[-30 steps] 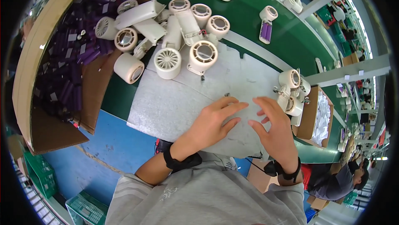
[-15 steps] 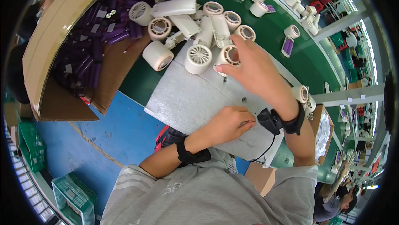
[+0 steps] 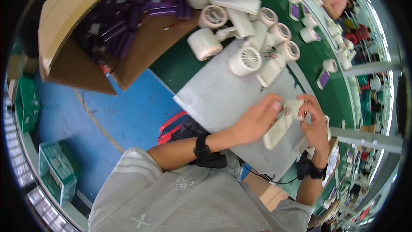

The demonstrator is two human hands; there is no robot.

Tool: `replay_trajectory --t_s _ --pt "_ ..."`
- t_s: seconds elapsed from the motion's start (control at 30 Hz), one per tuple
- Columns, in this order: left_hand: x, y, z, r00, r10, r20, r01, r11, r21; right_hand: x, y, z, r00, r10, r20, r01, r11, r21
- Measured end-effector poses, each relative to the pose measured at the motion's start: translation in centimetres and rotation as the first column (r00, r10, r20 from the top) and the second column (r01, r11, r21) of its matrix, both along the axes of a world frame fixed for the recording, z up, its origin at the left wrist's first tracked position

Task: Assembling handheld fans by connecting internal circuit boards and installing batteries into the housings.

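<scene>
A white handheld fan [image 3: 278,133], its handle casing seemingly open, is held tilted above the grey work board [image 3: 214,94]. My right hand [image 3: 316,125] grips it round the fan head, fingers curled. Against the other side, where the head meets the handle, the fingers of my left hand [image 3: 257,118] are closed together on the fan; whether they also pinch a small part I cannot make out. Just beyond the hands, another fan [image 3: 271,71] lies on the board with wires showing, beside a fan with a slatted round head [image 3: 245,61].
Several more white fans [image 3: 235,2] are heaped at the far edge of the board. At the left stands a large cardboard box [image 3: 141,56] of purple battery cells [image 3: 116,34]. A green conveyor belt [image 3: 330,99] runs along the right, and a metal post [image 3: 365,140] stands near my right arm.
My right hand has picked a fan from the heap and brought it nearer. My left hand has moved right to meet it. The view has shifted, so the heap appears further right.
</scene>
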State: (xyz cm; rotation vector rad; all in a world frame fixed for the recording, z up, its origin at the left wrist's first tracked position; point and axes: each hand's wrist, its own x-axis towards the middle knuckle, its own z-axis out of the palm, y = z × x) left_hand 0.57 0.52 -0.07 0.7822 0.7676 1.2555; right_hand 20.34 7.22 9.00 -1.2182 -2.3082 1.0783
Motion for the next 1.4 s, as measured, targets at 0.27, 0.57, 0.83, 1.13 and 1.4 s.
replay_trajectory --t_s 0.27,0.57,0.83,1.13,1.4 --pt "0.9 -1.0 -0.8 0.836 0.289 -0.467 -0.017 0.864 0.504 -3.0 -0.7 1.9 0.953 0.037 0.3 -0.101 0.974 0.2" --pt "0.2 -0.6 -1.1 0.875 0.236 -0.423 0.013 0.861 0.508 -15.3 3.2 6.6 0.881 0.385 0.276 -0.411 0.911 0.04" --pt "0.9 -0.3 -2.2 0.836 0.204 -0.51 0.048 0.898 0.438 -33.6 8.0 0.6 0.794 0.427 0.433 -0.604 0.636 0.48" --pt "2.0 0.2 -3.7 0.868 0.331 -0.372 -0.056 0.808 0.587 -41.4 9.7 -3.8 0.81 0.239 0.536 -0.554 0.613 0.563" --pt "0.8 -0.2 -2.1 0.818 0.204 -0.538 0.082 0.884 0.46 -28.3 4.3 5.4 0.888 0.375 -0.265 -0.318 0.919 0.234"
